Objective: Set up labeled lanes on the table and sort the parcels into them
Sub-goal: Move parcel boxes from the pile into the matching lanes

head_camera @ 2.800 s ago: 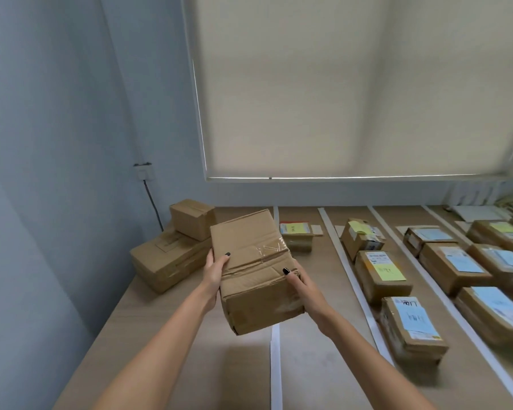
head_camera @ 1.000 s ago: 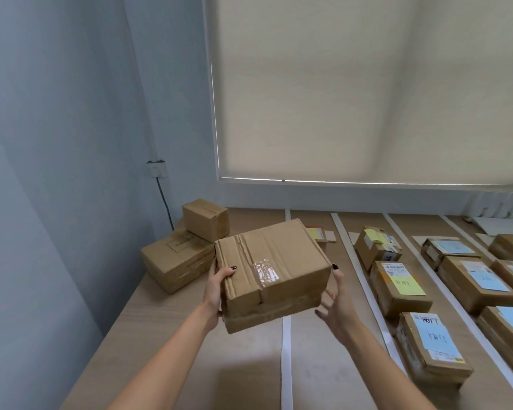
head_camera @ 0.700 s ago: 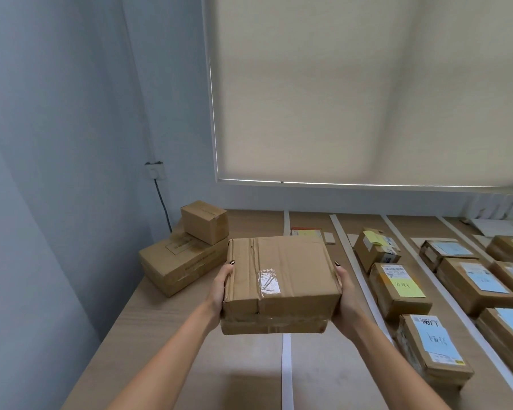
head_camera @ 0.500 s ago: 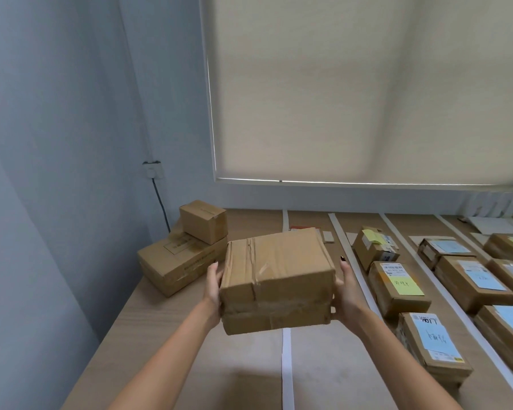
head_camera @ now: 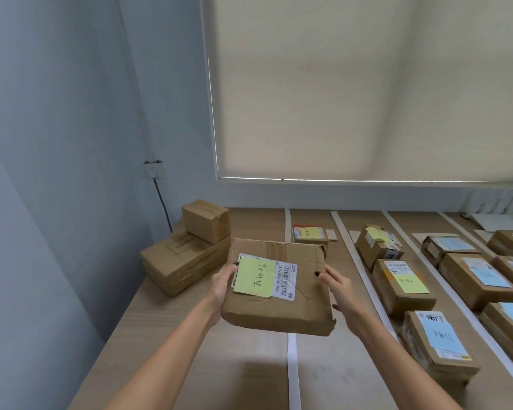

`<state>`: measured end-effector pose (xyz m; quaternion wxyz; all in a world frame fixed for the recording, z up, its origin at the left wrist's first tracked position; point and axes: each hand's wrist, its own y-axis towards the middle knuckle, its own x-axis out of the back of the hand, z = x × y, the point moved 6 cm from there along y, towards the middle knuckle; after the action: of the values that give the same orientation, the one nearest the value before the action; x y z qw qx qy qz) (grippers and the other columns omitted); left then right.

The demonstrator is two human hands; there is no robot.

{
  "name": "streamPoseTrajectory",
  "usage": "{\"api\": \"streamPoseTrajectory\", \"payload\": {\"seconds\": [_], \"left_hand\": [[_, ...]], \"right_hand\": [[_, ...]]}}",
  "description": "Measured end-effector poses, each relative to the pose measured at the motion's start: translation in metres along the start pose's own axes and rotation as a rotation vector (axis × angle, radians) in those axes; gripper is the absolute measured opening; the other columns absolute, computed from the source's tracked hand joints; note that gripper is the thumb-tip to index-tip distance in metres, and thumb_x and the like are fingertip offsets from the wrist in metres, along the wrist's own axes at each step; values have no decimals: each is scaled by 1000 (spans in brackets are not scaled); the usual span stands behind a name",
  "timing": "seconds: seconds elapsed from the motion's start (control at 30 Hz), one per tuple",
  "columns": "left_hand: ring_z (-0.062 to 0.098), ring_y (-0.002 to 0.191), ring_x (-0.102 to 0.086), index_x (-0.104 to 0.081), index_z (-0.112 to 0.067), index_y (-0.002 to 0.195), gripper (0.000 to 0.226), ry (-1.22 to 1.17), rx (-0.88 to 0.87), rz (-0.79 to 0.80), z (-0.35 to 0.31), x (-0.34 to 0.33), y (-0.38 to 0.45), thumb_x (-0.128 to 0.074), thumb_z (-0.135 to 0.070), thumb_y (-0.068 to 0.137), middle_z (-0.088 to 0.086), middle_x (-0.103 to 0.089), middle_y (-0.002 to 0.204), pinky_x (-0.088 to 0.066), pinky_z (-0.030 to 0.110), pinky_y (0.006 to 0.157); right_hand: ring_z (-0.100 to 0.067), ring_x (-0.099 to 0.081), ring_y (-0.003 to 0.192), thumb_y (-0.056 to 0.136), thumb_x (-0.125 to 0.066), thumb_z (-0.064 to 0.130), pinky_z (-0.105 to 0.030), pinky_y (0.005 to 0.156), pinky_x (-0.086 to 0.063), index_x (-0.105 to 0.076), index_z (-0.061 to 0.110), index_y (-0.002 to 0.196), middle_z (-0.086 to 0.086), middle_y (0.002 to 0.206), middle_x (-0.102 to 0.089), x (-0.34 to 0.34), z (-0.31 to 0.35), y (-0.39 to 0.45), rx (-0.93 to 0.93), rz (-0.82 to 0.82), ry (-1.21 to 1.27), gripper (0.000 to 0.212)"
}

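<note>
Turned label-up since a moment ago, the parcel (head_camera: 279, 287), seemingly light and stiff, sits gripped by left hand (head_camera: 221, 287) at nine o'clock, right hand (head_camera: 339, 291) at three.

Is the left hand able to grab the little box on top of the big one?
Probably not right now: the left hand is busy holding the parcel with the right hand. The little box has nothing covering it, though.

Bare table (head_camera: 166, 350) below; stacked boxes (head_camera: 187, 255) left; parcel rows (head_camera: 403, 287) right
</note>
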<state>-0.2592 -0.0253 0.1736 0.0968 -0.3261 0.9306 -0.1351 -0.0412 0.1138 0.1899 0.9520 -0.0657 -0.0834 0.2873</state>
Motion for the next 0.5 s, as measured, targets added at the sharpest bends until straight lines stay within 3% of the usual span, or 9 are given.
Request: {"api": "streamPoseTrajectory", "payload": {"seconds": [0.13, 0.23, 0.3, 0.37, 0.43, 0.5], "left_hand": [[31, 106, -63, -59, -15, 121, 32, 9, -6, -3, 5, -4, 5, -49, -29, 94, 13, -63, 118, -51, 41, 87], [23, 90, -67, -60, -21, 119, 29, -5, 2, 40, 10, -8, 8, -51, -28, 93, 5, -71, 105, -54, 32, 69], [19, 85, -66, -60, -26, 118, 28, 21, 9, 44, 17, -12, 11, -53, -29, 91, 0, -72, 103, -49, 26, 59], [19, 84, -61, -56, -27, 123, 32, 43, 12, 28, 27, -18, 14, -53, -28, 91, -1, -68, 109, -44, 25, 54], [20, 87, -59, -50, -25, 130, 38, 46, 10, 22, 36, -27, 16, -53, -27, 92, 2, -64, 117, -43, 27, 54], [20, 92, -59, -46, -22, 134, 43, 37, -3, 18, 41, -40, 19, -55, -26, 92, 4, -60, 123, -45, 29, 57]], "right_hand": [[-12, -58, 100, 91, -55, 31, -23, 66, -46, -35, 49, 125, 11, 114, -55, -7, -12, -1, -30, 59, -12, 43], [-9, -56, 99, 91, -56, 31, -22, 67, -45, -20, 52, 133, 16, 114, -52, -1, -24, 1, -43, 56, -43, 59], [-7, -53, 96, 90, -58, 32, -21, 67, -43, -16, 45, 142, 12, 119, -47, 8, -34, 2, -61, 3, -65, 68], [-6, -52, 90, 89, -58, 35, -20, 64, -42, -25, 30, 145, 9, 118, -47, 20, -48, 1, -100, -60, -108, 65], [-9, -56, 91, 88, -58, 39, -19, 63, -42, -45, 20, 132, 4, 114, -57, 30, -63, 0, -122, -93, -146, 50], [-11, -57, 91, 87, -59, 42, -19, 62, -42, -53, 19, 122, 4, 106, -61, 42, -74, -1, -137, -128, -133, 42]]}}
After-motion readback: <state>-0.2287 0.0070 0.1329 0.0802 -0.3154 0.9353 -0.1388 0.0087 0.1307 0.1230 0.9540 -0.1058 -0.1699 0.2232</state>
